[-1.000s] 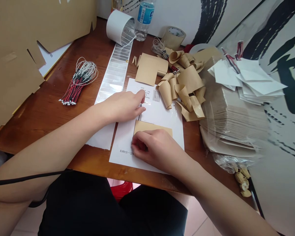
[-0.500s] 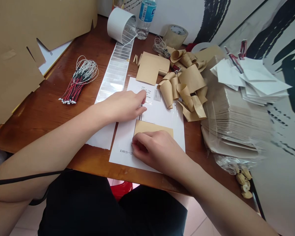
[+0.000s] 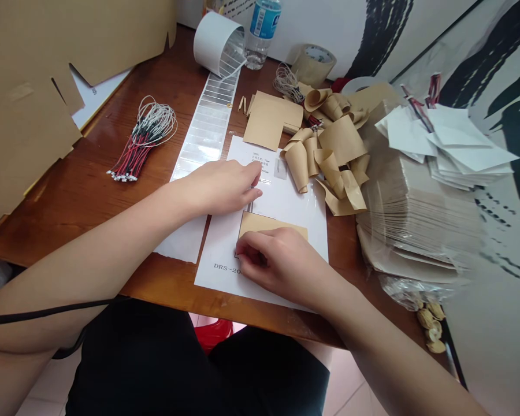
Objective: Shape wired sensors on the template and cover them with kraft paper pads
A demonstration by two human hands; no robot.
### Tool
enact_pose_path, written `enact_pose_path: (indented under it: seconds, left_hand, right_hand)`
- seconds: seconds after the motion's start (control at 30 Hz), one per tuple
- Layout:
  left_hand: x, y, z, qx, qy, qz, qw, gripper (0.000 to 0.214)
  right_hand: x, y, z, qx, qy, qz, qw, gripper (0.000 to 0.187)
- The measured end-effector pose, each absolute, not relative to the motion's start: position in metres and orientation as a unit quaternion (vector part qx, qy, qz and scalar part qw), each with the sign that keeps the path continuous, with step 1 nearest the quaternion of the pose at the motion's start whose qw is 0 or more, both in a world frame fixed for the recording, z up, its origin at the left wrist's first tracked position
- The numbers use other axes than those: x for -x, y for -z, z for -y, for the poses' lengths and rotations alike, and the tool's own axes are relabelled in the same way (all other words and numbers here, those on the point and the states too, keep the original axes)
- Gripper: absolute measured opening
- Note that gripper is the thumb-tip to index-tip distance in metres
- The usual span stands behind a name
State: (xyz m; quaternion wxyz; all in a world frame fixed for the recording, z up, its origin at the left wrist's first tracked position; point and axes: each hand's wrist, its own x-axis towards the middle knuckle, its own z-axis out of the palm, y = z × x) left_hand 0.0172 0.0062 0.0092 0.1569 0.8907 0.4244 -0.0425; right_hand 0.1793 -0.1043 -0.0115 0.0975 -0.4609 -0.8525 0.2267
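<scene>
My left hand (image 3: 227, 186) rests over the upper left of a white printed sheet (image 3: 214, 248). Its index finger bends down and the thumb stretches below it, with a gap between their tips; the other fingers are tucked out of sight. Below it, a flat brown paper piece (image 3: 264, 222) lies on the sheet. My right hand (image 3: 281, 260) covers most of that piece, its fingers curled closed at the piece's left edge. What sits in those fingertips, if anything, is hidden. A thin dark line runs on the sheet between the two hands.
Rolled brown papers (image 3: 299, 164) and a stack of brown paper pieces (image 3: 264, 118) lie behind. A wire bundle (image 3: 145, 138) is at left, beside a label strip (image 3: 203, 133). A bagged stack (image 3: 416, 214) stands at right, under white slips (image 3: 463, 138). A bottle (image 3: 262, 32) stands behind.
The view has shifted slightly, so everything sits a little to the right. Both hands keep nearly the same place and pose; the right hand's fingers have curled slightly differently.
</scene>
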Motion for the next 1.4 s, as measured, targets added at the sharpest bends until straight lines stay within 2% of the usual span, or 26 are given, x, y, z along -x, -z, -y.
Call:
enact_pose_path:
  seconds: [0.3,0.63,1.4]
  left_hand:
    - [-0.0187,-0.0098,-0.0073,-0.889,0.042,-0.427,0.161,0.037]
    - [-0.0189,-0.009,-0.007,-0.893,0.043,-0.424,0.145,0.037]
    - [-0.0184,-0.0075,-0.0075,-0.892,0.04,-0.425,0.146,0.038]
  right_hand:
    - [-0.1792,0.0088,0.1057,0.458,-0.228,0.854,0.097,0.01]
    - [-0.1754,0.0134,0.1094,0.461,-0.155,0.873,0.047,0.013]
    - [-0.1761,0.0134,0.111,0.458,-0.139,0.876,0.058,0.018]
